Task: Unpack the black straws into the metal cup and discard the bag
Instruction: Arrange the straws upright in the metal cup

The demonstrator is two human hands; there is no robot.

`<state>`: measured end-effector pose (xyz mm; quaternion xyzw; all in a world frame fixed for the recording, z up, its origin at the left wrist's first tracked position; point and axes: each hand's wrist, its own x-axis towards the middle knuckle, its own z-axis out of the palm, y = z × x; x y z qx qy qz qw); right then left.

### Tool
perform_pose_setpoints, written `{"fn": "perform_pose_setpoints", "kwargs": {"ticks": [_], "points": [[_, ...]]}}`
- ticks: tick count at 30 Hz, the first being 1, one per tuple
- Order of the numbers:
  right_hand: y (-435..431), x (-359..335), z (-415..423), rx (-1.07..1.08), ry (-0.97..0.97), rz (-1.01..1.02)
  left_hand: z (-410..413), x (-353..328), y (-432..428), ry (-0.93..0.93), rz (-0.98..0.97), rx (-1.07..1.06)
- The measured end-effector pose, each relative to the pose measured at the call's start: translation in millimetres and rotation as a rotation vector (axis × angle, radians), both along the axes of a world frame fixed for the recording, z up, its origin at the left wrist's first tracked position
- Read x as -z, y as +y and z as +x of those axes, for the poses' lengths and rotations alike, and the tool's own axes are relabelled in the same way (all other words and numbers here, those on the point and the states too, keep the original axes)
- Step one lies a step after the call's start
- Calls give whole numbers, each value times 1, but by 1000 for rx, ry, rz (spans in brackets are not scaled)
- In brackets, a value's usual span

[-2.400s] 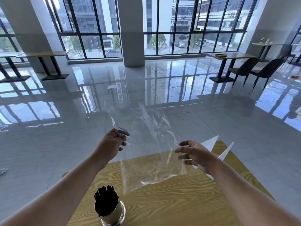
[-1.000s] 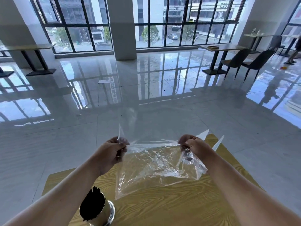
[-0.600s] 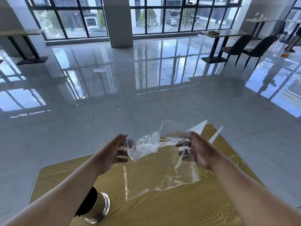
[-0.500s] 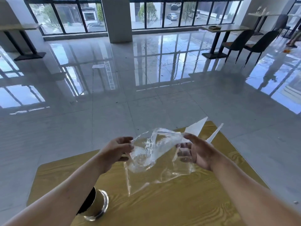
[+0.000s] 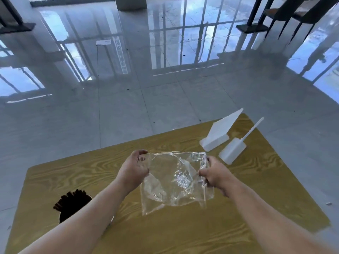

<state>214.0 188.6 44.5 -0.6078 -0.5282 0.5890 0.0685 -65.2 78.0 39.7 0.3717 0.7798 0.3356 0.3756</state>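
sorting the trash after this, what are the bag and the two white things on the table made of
The bag looks like thin clear plastic film: see-through, crinkled, with shiny glints. The white scoop and the white stand look like matte, slightly translucent plastic, though the view cannot confirm that. The table shows a yellow wood-grain pattern, possibly laminate.

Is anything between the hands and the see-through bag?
No. The left hand and right hand already pinch the clear bag by its sides, above the wooden table. Nothing sits between them.
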Motion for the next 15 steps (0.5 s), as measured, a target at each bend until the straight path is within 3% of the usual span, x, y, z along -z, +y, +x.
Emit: {"fn": "perform_pose_setpoints", "kwargs": {"ticks": [8, 15], "points": [[-22, 46, -12, -100, -217, 162, 8, 59, -20, 191, -240, -51], [-26, 49, -23, -352, -276, 408, 20, 68, -28, 408, -299, 180]]}}
